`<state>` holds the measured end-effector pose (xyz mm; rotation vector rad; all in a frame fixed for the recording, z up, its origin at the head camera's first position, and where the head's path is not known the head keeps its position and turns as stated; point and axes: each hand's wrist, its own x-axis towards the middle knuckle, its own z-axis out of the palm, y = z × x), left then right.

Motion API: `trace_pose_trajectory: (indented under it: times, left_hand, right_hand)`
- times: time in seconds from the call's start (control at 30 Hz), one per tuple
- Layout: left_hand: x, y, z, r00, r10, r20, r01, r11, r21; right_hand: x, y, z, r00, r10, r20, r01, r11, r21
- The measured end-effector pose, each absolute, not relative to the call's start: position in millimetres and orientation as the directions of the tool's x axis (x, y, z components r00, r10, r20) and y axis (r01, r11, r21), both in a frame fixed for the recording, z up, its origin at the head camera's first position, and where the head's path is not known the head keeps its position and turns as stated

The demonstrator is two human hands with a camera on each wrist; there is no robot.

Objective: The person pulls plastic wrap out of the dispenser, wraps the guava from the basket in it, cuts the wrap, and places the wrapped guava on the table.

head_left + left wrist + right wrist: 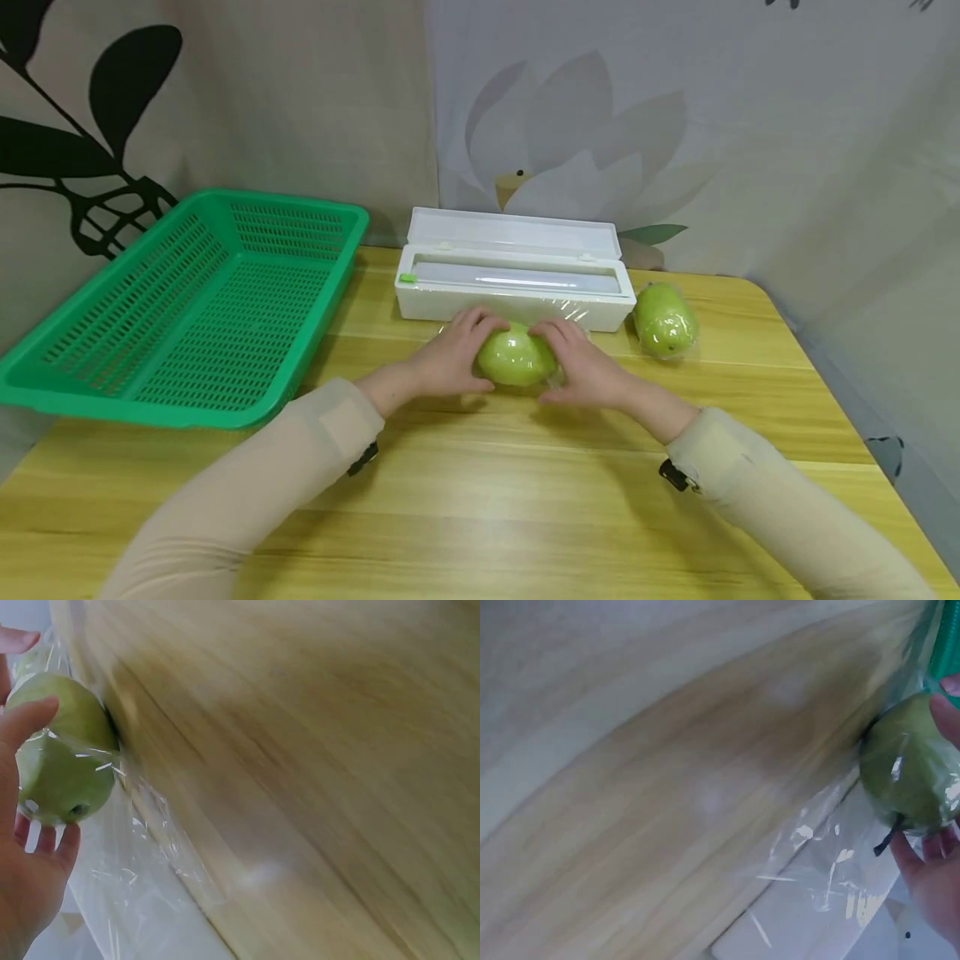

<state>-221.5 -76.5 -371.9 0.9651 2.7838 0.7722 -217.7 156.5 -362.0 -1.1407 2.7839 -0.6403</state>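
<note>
A green pear [516,357] lies on the table in front of the film box, gripped from both sides. My left hand [454,357] curls its thumb and fingers round the pear's left end. Round the other end my right hand [588,368] is curled the same way. Clear plastic film [142,847] clings to the pear and spreads out loosely past it in both wrist views. In the right wrist view a dark stem [889,836] sticks out of the pear near the fingertips.
Behind the hands stands a white cling film box [517,310] with its lid raised and a roll inside. A film-wrapped pear [666,321] sits to its right. The green slotted basket [315,333] takes up the table's left side. Patterned cloth hangs behind.
</note>
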Motion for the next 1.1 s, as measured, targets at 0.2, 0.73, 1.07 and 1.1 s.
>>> trace_pose_trajectory:
  times: [0.2,0.73,1.07,1.1]
  left_hand:
    - [-229.7,-75.4,-373.4,-0.815,0.575,0.077,0.527,0.679,0.511]
    - [-237.4,-73.3,-375.8,-0.831,0.554,0.051,0.480,0.669,0.567]
    - [-241.3,-75.6,-378.7,-0.838,0.543,0.049,0.454,0.645,0.615]
    - [-241.9,-75.6,-378.7,-0.840,0.540,0.046,0.447,0.642,0.623]
  right_hand:
    - [-228.6,155.6,-369.3,-0.738,-0.666,0.109,-0.636,0.632,-0.444]
    - [-246.7,154.0,-374.3,-0.804,-0.588,0.090,-0.538,0.654,-0.531]
    - [-252.1,156.5,-372.5,-0.836,-0.548,0.027,-0.428,0.621,-0.656]
    - [-252.4,156.7,-372.3,-0.841,-0.541,0.017,-0.415,0.625,-0.661]
